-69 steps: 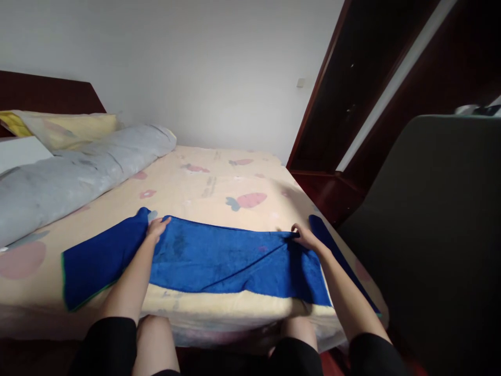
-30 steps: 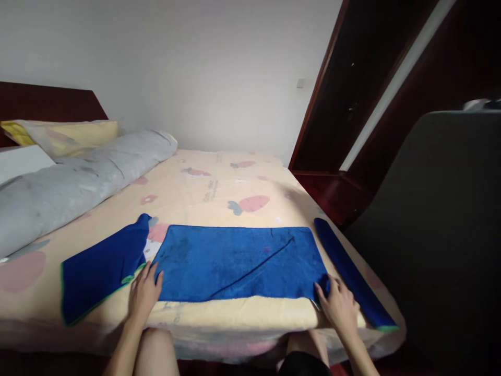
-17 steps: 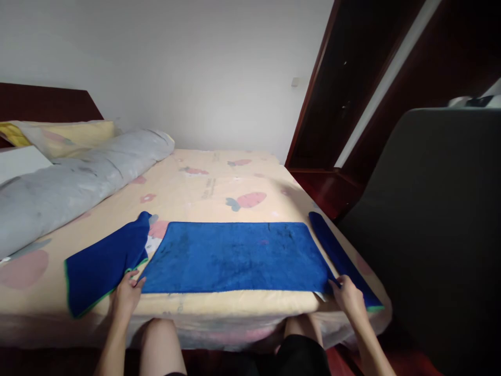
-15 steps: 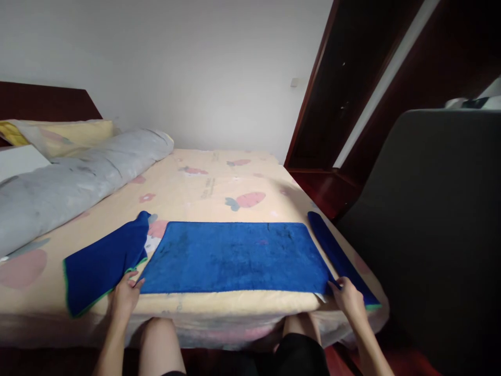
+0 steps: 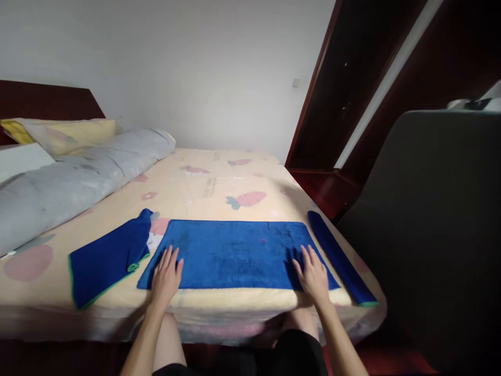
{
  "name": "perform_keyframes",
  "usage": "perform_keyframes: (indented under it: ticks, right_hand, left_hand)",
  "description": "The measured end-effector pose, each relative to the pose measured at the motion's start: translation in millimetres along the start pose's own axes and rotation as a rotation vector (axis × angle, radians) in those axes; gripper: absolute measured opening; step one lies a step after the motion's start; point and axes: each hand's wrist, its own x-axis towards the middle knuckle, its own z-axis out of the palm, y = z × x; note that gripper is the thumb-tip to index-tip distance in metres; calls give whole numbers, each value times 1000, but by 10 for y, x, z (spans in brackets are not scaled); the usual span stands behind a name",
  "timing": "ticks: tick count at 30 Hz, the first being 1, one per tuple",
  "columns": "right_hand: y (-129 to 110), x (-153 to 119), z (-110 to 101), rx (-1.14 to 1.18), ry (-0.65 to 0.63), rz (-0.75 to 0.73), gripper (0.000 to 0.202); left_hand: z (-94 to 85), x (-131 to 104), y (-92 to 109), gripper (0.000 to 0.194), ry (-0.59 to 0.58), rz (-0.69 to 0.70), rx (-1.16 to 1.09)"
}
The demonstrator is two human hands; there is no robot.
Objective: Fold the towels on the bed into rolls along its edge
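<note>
A blue cloth (image 5: 235,256) with some dark stains lies spread flat near the front edge of the bed. My left hand (image 5: 167,274), fingers apart and holding nothing, is over its left end. Over the right end is my right hand (image 5: 312,274), its fingers also spread and empty. Whether the palms press on the cloth is hard to tell. To the left lies a darker blue cloth (image 5: 105,261) with green edging, partly folded, its far end bunched. A narrow rolled or folded blue cloth (image 5: 340,258) lies along the right edge of the bed.
The bed (image 5: 211,193) has a carrot-patterned sheet. A long grey roll (image 5: 86,175) and a yellow pillow (image 5: 78,133) lie at the left. A dark grey panel (image 5: 430,219) stands at the right, with a dark door (image 5: 332,94) behind.
Both hands have let go of the near corners of the flat cloth and moved inward and forward over it, with fingers now spread.
</note>
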Motion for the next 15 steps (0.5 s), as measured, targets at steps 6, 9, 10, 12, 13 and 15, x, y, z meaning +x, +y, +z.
perform_keyframes:
  ticks: [6,9,10,12,13,15]
  right_hand:
    - [406,-71,396,38,-323,-48,63]
    - [645,-25,414,70,-316,-28,65]
    - [647,29,406,83,-279,-21,65]
    - [513,191,393,122,-199,-30,63]
    - [391,293,393,149,-175,-49,62]
    - [100,518,418,201,-184,-88,60]
  left_hand:
    - [161,-37,-183,64,-331,-88,122]
    - [122,-66,-293,64,-382,-149,131]
    - [105,-46,-274,62,-377,-171,134]
    - [83,37,-160,59,-322,-193,138]
    - [80,95,-81,59,-283,-188,133]
    - [92,213,75,58,-223,-147,113]
